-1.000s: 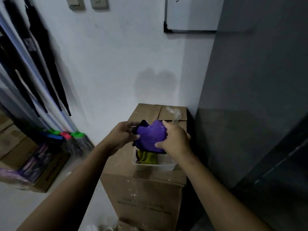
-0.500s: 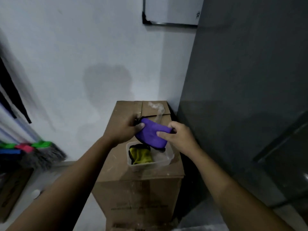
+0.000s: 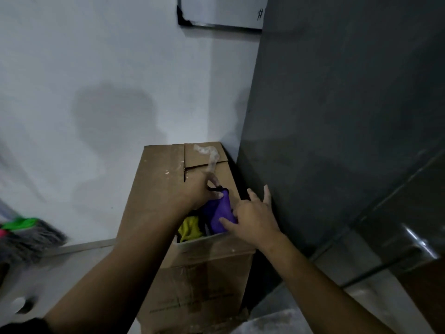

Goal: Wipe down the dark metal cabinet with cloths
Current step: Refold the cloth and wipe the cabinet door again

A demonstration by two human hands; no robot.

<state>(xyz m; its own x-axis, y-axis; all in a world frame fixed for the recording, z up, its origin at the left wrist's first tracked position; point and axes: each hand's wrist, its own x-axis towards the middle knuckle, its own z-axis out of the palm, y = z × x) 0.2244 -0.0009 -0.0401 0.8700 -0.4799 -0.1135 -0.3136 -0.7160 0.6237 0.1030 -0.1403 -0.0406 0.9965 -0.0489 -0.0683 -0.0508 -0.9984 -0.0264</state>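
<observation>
While the purple cloth [image 3: 220, 212] sits over the tub on the cardboard box [image 3: 166, 189], left hand [image 3: 196, 191] pinches its top edge; right hand [image 3: 254, 216] is splayed, thumb touching it. Cabinet [image 3: 337, 116] stands right, nearest the right hand.

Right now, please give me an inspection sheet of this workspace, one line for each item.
Surface: closed brown cardboard box, its top dusty and spotted with white.
Job's things: purple cloth and yellow cloth in a clear plastic tub on the box; dark metal cabinet directly to the right.
Clutter: crumpled clear plastic strip at the back of the box top.
Grippers: left hand grips the purple cloth's top; right hand touches its side, fingers spread.
Cables: nothing seen.
Surroundings: white wall, framed board, grey broom head on the left.
</observation>
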